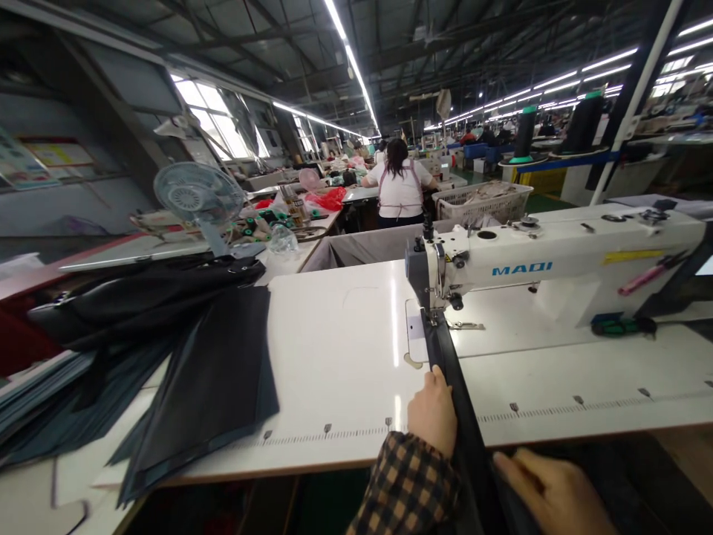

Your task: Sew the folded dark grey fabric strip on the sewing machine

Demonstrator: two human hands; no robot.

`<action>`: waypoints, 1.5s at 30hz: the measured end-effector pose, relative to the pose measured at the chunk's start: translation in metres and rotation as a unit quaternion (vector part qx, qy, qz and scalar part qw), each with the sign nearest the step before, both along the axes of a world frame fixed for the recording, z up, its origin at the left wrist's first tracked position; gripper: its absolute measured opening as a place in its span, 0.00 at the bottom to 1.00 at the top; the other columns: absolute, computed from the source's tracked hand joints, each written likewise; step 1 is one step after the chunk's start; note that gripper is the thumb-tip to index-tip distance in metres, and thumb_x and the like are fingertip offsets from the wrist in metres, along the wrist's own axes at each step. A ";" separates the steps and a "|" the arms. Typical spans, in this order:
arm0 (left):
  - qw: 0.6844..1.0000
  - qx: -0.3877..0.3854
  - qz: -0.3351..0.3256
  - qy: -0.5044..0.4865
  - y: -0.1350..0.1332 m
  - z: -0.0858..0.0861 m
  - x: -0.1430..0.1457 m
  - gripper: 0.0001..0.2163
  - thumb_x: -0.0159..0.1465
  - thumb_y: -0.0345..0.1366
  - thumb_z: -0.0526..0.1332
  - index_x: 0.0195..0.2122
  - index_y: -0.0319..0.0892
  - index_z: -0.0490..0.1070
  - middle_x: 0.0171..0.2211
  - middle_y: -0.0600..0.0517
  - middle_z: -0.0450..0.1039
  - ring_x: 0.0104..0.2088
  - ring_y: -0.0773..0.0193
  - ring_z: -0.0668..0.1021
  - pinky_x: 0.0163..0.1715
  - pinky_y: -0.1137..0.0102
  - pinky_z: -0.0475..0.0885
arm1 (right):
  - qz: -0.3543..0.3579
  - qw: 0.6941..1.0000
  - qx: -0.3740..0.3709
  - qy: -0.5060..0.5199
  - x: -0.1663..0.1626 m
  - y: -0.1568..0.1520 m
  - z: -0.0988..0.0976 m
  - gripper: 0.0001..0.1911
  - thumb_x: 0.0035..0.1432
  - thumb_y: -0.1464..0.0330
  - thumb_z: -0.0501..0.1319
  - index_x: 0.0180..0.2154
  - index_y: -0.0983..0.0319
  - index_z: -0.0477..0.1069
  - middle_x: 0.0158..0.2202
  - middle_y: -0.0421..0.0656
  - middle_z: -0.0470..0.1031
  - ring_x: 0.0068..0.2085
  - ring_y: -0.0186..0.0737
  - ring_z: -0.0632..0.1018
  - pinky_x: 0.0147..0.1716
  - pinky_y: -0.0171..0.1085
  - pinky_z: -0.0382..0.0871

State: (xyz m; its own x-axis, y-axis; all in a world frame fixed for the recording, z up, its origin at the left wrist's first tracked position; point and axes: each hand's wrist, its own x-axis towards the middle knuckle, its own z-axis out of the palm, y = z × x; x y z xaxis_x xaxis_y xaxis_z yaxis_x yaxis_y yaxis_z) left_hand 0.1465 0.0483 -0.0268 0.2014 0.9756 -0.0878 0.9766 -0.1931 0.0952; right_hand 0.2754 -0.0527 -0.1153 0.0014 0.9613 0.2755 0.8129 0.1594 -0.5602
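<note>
A long black strip of leather-like material (465, 394) runs from under the needle area of a white sewing machine (557, 256) down over the table's front edge. My left hand (433, 412), in a checked sleeve, is closed on the strip's left edge a little in front of the presser foot (433, 316). Lower down, past the table edge, my right hand (549, 490) is at the strip's right side, its fingers closed around dark material and slightly blurred. The far end of the strip goes under the foot; its lower part leaves the view.
Black and dark-green panels (217, 371) are stacked on the left of the white table (334, 334), under a black bundle (150, 297). Green-handled snips (624, 325) lie by the machine's base. A fan (197, 197) stands behind. A co-worker (398, 182) sits ahead near a white basket (484, 200).
</note>
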 end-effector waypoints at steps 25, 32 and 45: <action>0.992 -0.093 -0.057 -0.066 0.037 0.013 -0.015 0.22 0.62 0.33 0.43 0.58 0.40 0.53 0.45 0.45 0.67 0.39 0.54 0.74 0.39 0.62 0.70 | 0.250 0.938 0.090 -0.222 0.013 0.136 0.037 0.28 0.61 0.65 0.47 0.60 0.65 0.41 0.61 0.45 0.44 0.60 0.41 0.50 0.55 0.42 0.58; 0.997 -0.060 -0.040 -0.007 0.036 0.006 -0.007 0.22 0.60 0.26 0.42 0.56 0.40 0.55 0.43 0.45 0.67 0.40 0.53 0.73 0.37 0.58 0.71 | 0.220 0.948 0.084 -0.214 0.020 0.142 0.036 0.27 0.61 0.65 0.45 0.59 0.65 0.42 0.61 0.44 0.45 0.60 0.40 0.50 0.56 0.45 0.56; 0.939 -0.031 -0.299 -0.168 0.089 0.023 -0.053 0.13 0.63 0.37 0.48 0.39 0.44 0.71 0.48 0.46 0.62 0.49 0.59 0.67 0.48 0.63 0.66 | 0.188 0.949 0.094 -0.236 0.013 0.150 0.038 0.27 0.59 0.68 0.48 0.59 0.65 0.45 0.61 0.45 0.45 0.60 0.41 0.51 0.55 0.46 0.59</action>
State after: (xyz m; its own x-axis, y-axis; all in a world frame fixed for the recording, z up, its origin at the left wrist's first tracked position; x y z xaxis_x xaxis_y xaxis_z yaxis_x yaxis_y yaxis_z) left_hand 0.0936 0.1375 -0.0043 0.7376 0.6747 0.0263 0.6084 -0.6809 0.4077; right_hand 0.2885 0.0973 -0.0776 -0.4978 0.8034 0.3268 0.8320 0.5487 -0.0817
